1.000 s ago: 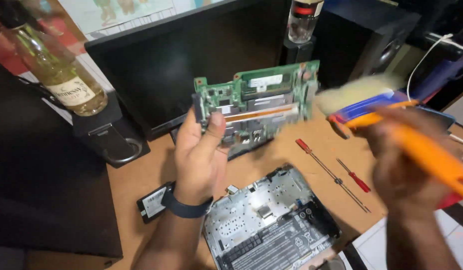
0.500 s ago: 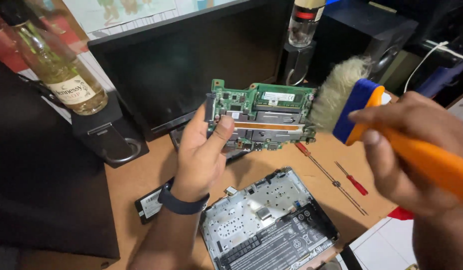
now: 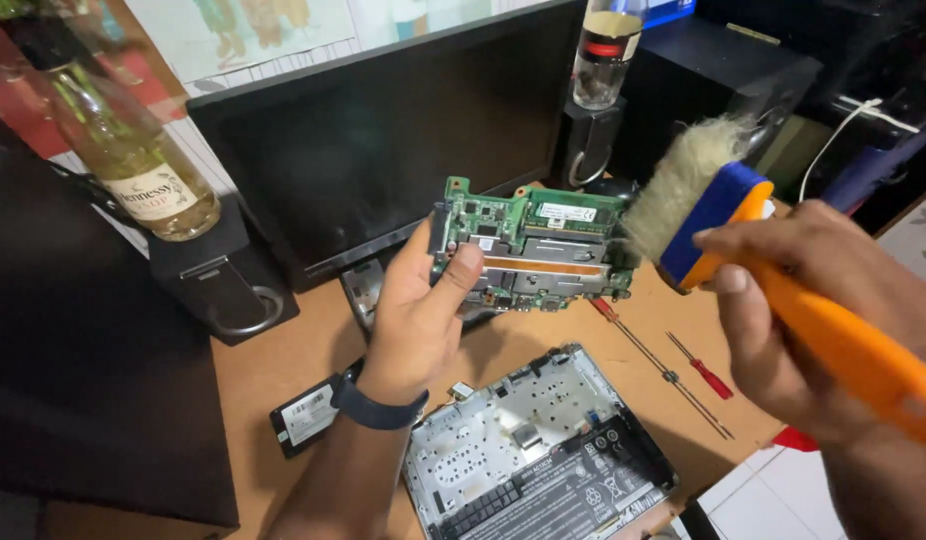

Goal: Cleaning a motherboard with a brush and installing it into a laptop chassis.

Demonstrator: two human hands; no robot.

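My left hand (image 3: 415, 318) grips the left end of a green circuit board (image 3: 539, 244) and holds it up above the desk, component side toward me. My right hand (image 3: 813, 320) is closed around the orange handle of a wide paintbrush (image 3: 718, 215) with a blue collar. Its pale bristles (image 3: 673, 185) touch the board's right edge. Below the board lies an opened laptop base (image 3: 538, 450) with its silver inner frame and black battery showing.
A dark monitor (image 3: 383, 140) stands behind the board. A glass bottle (image 3: 123, 150) rests on a black speaker at left, another bottle (image 3: 605, 55) on a speaker behind. Two red-handled screwdrivers (image 3: 698, 365) lie on the brown desk. A small black drive (image 3: 303, 415) sits by my wrist.
The brush has swung left and up until its bristles meet the board's right edge. My left hand has kept the board raised, shifting it slightly right.
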